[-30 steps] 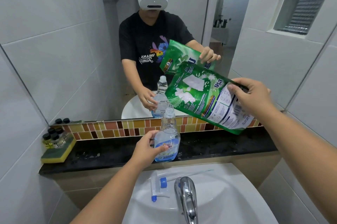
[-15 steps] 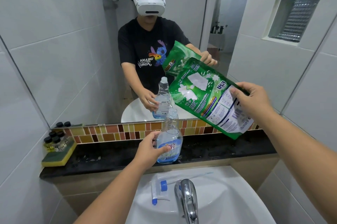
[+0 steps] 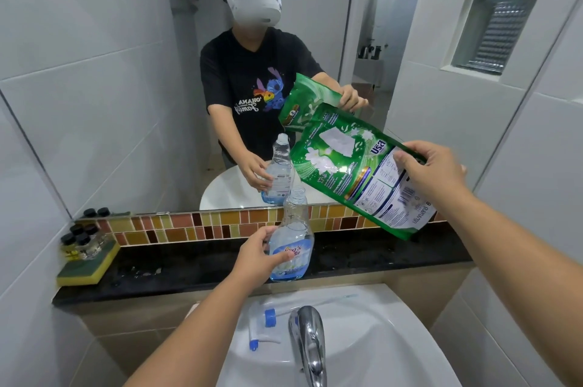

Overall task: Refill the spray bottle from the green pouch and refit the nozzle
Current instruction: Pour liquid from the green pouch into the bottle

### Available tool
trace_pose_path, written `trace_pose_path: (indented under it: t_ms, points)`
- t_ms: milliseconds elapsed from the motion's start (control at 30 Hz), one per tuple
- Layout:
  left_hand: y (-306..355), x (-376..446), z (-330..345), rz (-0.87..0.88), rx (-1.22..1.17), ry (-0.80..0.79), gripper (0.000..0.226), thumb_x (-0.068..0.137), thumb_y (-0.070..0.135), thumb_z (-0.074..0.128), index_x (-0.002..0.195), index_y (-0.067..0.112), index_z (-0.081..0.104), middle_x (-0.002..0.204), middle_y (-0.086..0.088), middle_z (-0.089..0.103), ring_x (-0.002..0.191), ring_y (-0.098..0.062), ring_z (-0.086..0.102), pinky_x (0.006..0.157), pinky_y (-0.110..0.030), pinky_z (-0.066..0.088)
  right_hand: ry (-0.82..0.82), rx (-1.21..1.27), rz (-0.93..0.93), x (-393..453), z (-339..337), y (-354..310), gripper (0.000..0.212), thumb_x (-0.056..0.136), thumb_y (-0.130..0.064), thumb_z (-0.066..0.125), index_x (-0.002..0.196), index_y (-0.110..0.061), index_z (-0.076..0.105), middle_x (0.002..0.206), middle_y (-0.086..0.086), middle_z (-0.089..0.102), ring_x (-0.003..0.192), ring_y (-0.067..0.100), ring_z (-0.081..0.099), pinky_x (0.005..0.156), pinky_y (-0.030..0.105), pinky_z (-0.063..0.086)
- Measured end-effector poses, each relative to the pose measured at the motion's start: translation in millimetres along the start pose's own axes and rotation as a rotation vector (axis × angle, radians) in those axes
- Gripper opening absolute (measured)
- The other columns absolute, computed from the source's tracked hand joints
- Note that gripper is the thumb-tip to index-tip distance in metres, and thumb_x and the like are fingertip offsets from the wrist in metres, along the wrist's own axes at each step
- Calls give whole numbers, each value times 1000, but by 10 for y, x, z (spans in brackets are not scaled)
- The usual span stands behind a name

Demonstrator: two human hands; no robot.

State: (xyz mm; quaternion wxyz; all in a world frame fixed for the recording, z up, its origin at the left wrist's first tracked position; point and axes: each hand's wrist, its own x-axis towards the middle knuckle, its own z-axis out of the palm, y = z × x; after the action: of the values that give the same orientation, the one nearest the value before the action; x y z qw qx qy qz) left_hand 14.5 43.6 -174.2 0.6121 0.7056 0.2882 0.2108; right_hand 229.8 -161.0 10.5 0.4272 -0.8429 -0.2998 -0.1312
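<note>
The clear spray bottle [image 3: 291, 241] stands upright on the black counter ledge [image 3: 189, 273], its neck uncapped and a little blue liquid at the bottom. My left hand [image 3: 257, 255] grips its lower body from the left. My right hand [image 3: 432, 172] holds the green pouch [image 3: 356, 175] by its bottom edge, tilted so its left corner hangs just above and right of the bottle's mouth. The white and blue spray nozzle [image 3: 263, 328] with its long dip tube lies on the sink rim behind the tap.
A chrome tap [image 3: 307, 339] rises over the white basin [image 3: 378, 345] in front of me. A yellow-green sponge [image 3: 88, 266] with several small black-capped bottles [image 3: 80, 240] sits at the ledge's left end. A mirror [image 3: 142, 87] and tiled strip back the ledge.
The pouch has swung slightly, its low corner coming nearer the bottle's mouth. My left hand keeps its hold on the bottle, which stays put.
</note>
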Motion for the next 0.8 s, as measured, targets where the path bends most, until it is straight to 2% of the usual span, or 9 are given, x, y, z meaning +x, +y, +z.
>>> trace_pose_path:
  t_ms: [233, 400, 667, 800]
  points:
    - [-84, 67, -12, -60, -20, 40, 46, 70, 18, 86, 107, 32, 61, 107, 7, 69, 98, -11, 68, 71, -33, 61, -21, -65, -131, 182, 8, 27, 15, 91, -44, 55, 94, -38, 68, 88, -16, 68, 88, 11, 48, 81, 34, 18]
    - [-131, 110, 35, -71, -58, 60, 49, 70, 12, 85, 109, 32, 63, 106, 10, 70, 97, -7, 68, 69, -27, 59, -55, -57, -262, 328, 78, -12, 8, 90, -45, 56, 87, -46, 63, 81, -25, 61, 92, 9, 48, 75, 32, 15]
    - [-235, 240, 115, -54, -97, 92, 53, 70, 12, 85, 114, 30, 62, 106, 10, 72, 99, -6, 67, 73, -28, 59, -44, -81, -346, 440, 198, -17, 10, 91, -47, 55, 91, -44, 65, 87, -16, 67, 92, 11, 48, 72, 31, 13]
    - [-256, 284, 113, -31, -81, 60, 56, 69, 13, 86, 116, 30, 61, 109, 10, 71, 102, -4, 66, 75, -26, 58, -27, -101, -417, 463, 229, -72, 10, 91, -44, 56, 92, -41, 66, 75, -21, 60, 88, 11, 48, 73, 32, 14]
